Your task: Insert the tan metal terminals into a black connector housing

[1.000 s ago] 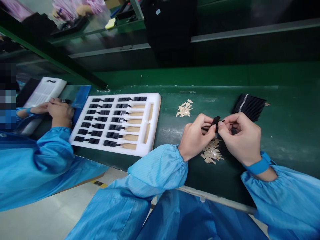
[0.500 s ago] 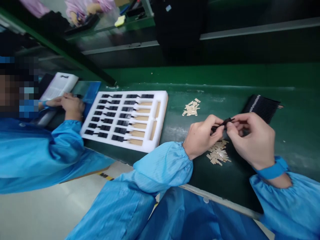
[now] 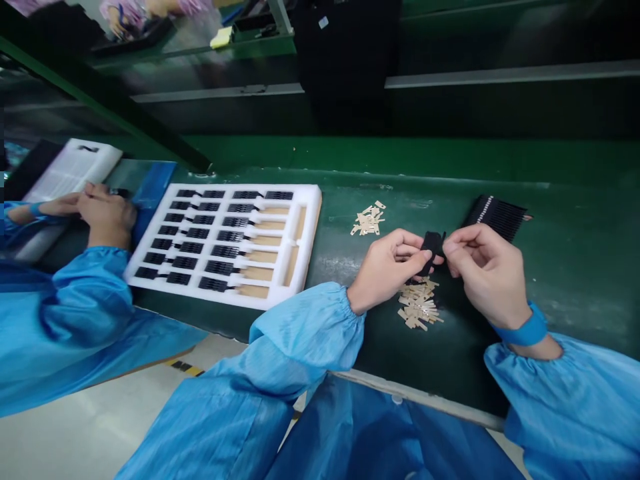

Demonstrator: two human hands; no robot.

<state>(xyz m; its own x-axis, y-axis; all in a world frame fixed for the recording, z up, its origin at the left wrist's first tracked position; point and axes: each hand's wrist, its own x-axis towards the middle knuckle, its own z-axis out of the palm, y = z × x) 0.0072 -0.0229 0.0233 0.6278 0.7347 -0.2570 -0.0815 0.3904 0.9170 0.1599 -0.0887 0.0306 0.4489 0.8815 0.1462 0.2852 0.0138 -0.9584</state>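
My left hand (image 3: 387,268) and my right hand (image 3: 487,273) meet above the green bench, both pinching one small black flat part (image 3: 431,247) between thumbs and fingertips. Right below the hands lies a little heap of tan paper strips (image 3: 418,304). A second, smaller heap of tan strips (image 3: 368,218) sits further back. A fanned stack of black parts (image 3: 497,215) rests behind my right hand. To the left stands a white foam tray (image 3: 311,220) whose slots hold several black parts, with some slots bare.
A co-worker in a blue smock sits at the left, hands (image 3: 103,213) on the bench beside a white tray (image 3: 70,170) and a blue sheet (image 3: 156,183). A raised green ledge (image 3: 400,153) runs along the back. The bench's front edge (image 3: 430,400) is near my sleeves.
The black part between my fingers has turned from edge-on to showing its flat face. My hands stay together over the strip heap. The view has shifted slightly.
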